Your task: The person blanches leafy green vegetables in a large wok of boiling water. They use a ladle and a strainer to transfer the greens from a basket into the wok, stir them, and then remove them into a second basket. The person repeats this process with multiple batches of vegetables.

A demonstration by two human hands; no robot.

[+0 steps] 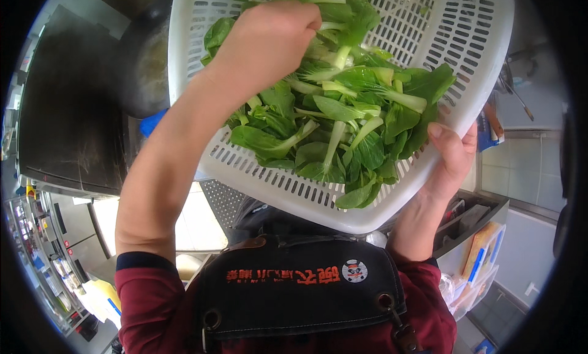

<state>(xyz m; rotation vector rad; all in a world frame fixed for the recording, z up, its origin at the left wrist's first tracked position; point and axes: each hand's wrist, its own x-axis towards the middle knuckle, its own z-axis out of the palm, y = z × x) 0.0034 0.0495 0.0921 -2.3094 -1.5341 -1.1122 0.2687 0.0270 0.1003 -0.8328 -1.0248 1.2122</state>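
Note:
A white slotted plastic basket (494, 46) fills the upper middle of the view, tilted, with leafy green bok choy (335, 110) spread over its base. My right hand (452, 147) grips the basket's rim at the lower right, thumb inside and fingers behind the edge. Over the basket's upper left part, my left hand (280, 37) is closed among the leaves, back of the hand up. Its fingertips meet a pale stalk and leaves, partly hidden by the hand.
A dark wok (147, 74) with steam around it sits left of the basket, beside a large black surface (69, 106). Right of me are a grey compartment box (477, 216) and a blue packet (487, 129). Shelves with containers (46, 253) stand at the far left.

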